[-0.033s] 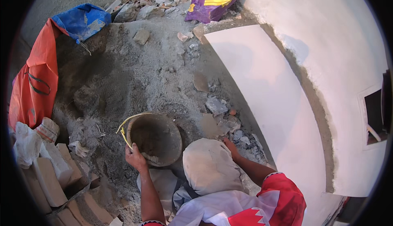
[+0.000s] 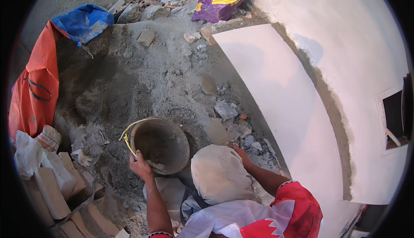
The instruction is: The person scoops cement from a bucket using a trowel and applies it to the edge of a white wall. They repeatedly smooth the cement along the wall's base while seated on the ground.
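My left hand (image 2: pixel 140 164) grips the rim and yellow handle of a round, dirty bucket (image 2: pixel 171 145) on the sandy ground, just left of my bent knee (image 2: pixel 217 171) in pale cloth. Grey, damp-looking material (image 2: pixel 157 143) lies inside the bucket. My right hand (image 2: pixel 240 154) is at the far side of my knee, fingers curled beside a flat grey-brown piece (image 2: pixel 221 131), possibly a tool blade. What it holds is too hidden to name. Broken stones (image 2: pixel 225 108) lie just beyond it.
Light blocks (image 2: pixel 51 192) are stacked at lower left, below orange (image 2: pixel 41 82) and blue (image 2: pixel 86 22) sheeting. A long white panel (image 2: pixel 271 91) runs along the right beside a white wall (image 2: pixel 353 65). A purple sack (image 2: pixel 215 9) and rubble (image 2: pixel 153 11) lie at the back.
The view has shifted slightly, so the surroundings sit a little higher and further left. My hands and the bucket show no clear movement of their own.
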`<state>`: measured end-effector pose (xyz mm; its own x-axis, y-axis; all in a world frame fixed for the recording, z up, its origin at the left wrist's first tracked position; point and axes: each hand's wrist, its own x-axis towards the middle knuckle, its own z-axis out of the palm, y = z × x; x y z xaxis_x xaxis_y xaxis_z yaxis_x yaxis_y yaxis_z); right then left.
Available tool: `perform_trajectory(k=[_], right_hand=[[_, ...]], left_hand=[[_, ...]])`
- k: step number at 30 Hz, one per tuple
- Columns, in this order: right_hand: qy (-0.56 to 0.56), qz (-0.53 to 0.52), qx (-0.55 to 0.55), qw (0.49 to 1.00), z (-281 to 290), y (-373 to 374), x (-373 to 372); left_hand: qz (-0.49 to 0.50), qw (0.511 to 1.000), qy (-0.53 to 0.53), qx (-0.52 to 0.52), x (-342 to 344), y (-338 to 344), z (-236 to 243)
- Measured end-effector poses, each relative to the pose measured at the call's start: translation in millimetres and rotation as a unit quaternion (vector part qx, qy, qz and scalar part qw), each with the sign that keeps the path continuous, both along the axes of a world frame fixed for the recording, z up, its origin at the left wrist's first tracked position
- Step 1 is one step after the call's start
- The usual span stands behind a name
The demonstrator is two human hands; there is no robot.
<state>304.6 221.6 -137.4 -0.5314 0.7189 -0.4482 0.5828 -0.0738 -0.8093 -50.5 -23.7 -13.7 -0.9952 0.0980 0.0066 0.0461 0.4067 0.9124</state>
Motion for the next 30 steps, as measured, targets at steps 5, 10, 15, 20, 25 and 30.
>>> perform_trajectory(k=[5,10,15,20,25,30], right_hand=[[0.091,0.047,-0.045,0.994,4,-17,36],[-0.15,0.141,0.043,0.978,70,-20,61],[-0.293,0.014,-0.118,0.949,165,-41,102],[-0.324,-0.095,-0.296,0.894,250,-69,160],[-0.312,-0.198,-0.287,0.884,328,-115,221],[-0.312,-0.218,-0.248,0.891,405,-166,270]], left_hand=[[-0.005,1.0,-0.023,0.013,-13,1,2],[-0.032,0.997,0.028,-0.06,-5,12,10],[-0.043,0.99,-0.009,-0.137,5,17,23],[-0.095,0.952,-0.177,-0.23,2,1,47],[0.013,0.918,-0.369,-0.142,17,-5,91],[0.06,0.893,-0.434,-0.104,53,-23,176]])
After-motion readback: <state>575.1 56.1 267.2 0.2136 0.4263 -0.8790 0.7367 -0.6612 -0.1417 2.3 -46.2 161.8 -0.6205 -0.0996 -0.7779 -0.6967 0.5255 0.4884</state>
